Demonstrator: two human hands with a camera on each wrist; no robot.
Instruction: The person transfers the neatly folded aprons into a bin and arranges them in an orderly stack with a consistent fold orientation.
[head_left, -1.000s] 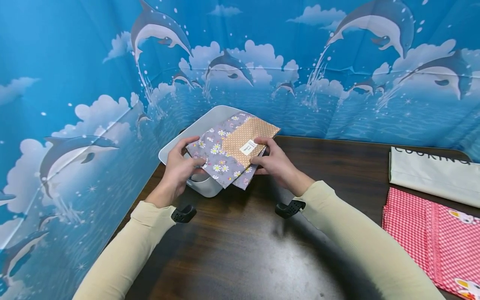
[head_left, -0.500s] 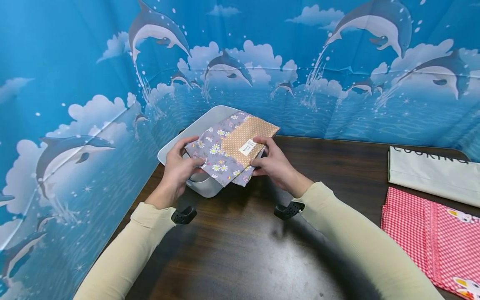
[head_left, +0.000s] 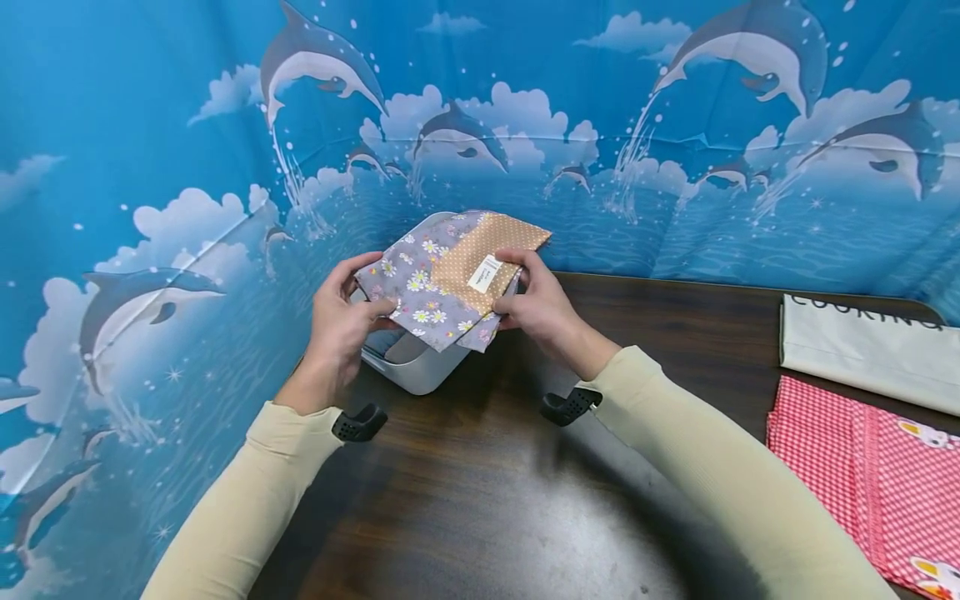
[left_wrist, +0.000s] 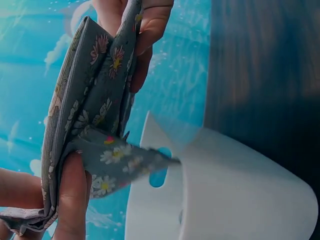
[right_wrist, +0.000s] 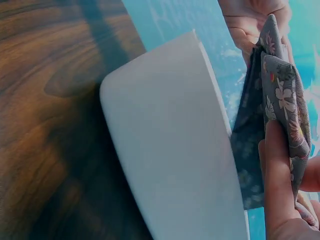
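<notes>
A folded grey-purple cloth with a daisy print and a tan polka-dot panel is held between both hands over a white bin. My left hand pinches its left corner, thumb on top. On the right side, my right hand grips the edge beside a small white label. A loose flap of the cloth hangs down toward the bin's rim in the left wrist view. Part of a greyish item shows inside the bin; the cloth hides most of the bin's opening.
On the dark wooden table, a folded cream cloth with black lettering lies at the right. In front of it is a folded red checked cloth with rabbit pictures. A blue dolphin-print curtain closes off the back and left.
Both hands have lifted the daisy-print cloth slightly, up and to the left in the head view. More of the bin's front and inside shows below it. The grips stay the same.
</notes>
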